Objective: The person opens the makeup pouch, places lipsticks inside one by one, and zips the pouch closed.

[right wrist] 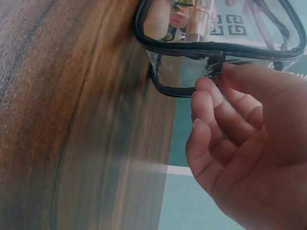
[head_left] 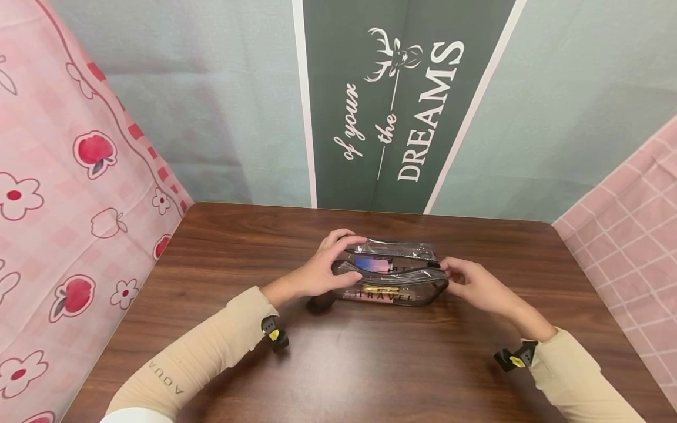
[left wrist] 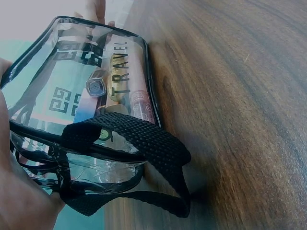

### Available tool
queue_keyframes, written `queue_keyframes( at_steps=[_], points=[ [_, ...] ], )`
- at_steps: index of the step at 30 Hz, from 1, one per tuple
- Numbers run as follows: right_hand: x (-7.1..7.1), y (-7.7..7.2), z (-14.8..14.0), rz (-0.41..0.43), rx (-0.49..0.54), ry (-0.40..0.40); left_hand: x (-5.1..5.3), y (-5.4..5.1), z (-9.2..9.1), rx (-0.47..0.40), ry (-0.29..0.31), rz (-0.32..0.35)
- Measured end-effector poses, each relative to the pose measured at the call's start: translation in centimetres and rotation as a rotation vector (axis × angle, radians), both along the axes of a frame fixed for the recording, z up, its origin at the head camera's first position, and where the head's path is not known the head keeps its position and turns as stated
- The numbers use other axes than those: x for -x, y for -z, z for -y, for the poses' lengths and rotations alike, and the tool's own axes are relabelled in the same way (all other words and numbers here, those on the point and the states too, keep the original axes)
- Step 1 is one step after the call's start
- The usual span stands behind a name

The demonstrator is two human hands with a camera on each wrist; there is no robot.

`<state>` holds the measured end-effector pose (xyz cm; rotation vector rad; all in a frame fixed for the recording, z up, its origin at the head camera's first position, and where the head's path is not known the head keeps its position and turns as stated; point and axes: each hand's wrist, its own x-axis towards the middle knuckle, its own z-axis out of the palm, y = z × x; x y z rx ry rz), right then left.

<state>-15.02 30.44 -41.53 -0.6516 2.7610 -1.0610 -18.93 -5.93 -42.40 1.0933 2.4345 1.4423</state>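
Note:
A clear zip pouch (head_left: 425,281) with black piping and the word TRAVEL stands on the table, its top parted. My left hand (head_left: 319,270) grips its left end, thumb on the near side and fingers over the far side. At the right end my right hand (head_left: 478,285) pinches the zipper pull, mostly hidden by the fingertips in the right wrist view. Through the clear plastic show a blue-pink item (head_left: 370,264), a gold tube (head_left: 378,289) and a pink tube (left wrist: 142,105). A black woven strap (left wrist: 148,139) loops from the pouch's left end.
The brown wood-grain table (head_left: 370,364) carries the pouch near its far edge. Behind it hangs a green cloth (head_left: 238,117) with a printed deer. Pink patterned cloths flank the left and right sides.

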Motion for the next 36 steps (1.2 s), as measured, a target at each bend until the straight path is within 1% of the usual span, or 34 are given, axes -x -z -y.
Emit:
queue_keyframes(
  at_steps=[5, 14, 21, 26, 31, 33, 36],
  points=[
    [0.2, 0.4, 0.0, -0.052, -0.010, -0.010, 0.1, 0.1, 0.0, -0.006, 0.002, 0.001],
    [0.3, 0.8, -0.2, -0.102, -0.051, -0.014, 0.1, 0.3, 0.1, -0.017, -0.004, -0.007],
    [0.3, 1.1, -0.3, -0.186, -0.064, -0.036, 0.1, 0.4, 0.0, -0.025, -0.002, -0.013],
    [0.3, 1.0, -0.4, -0.192, -0.060, -0.037, 0.0, 0.2, 0.0, -0.023, 0.000, -0.006],
    [0.4, 1.0, -0.2, -0.191, -0.059, -0.025, 0.1, 0.2, 0.0, -0.018, -0.001, 0.000],
    [0.4, 0.9, -0.2, -0.178, -0.062, -0.022, 0.1, 0.2, 0.0, -0.016, -0.003, -0.001],
    [0.4, 0.8, -0.2, -0.132, -0.091, -0.020, 0.0, 0.2, 0.0, -0.015, -0.001, -0.001]
  ],
)
